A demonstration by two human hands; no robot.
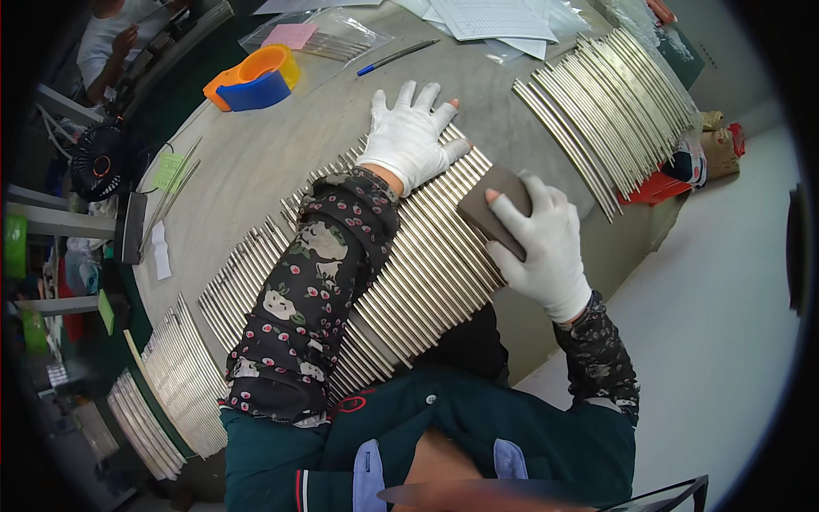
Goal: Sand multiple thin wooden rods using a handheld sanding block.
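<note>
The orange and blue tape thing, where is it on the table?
In the head view the tape dispenser sits on the far left part of the table, beyond the left hand, beside a clear bag and near a blue pen.

Centre frame: gloved left hand (412, 135) pressed flat on row of metal rods (426, 264) lying on counter (281, 145). Gloved right hand (542, 247) grips dark sanding block (493, 209) against the rods.

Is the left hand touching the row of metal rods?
Touching. The head view shows the gloved left hand pressed flat, fingers spread, on the row of metal rods.
</note>
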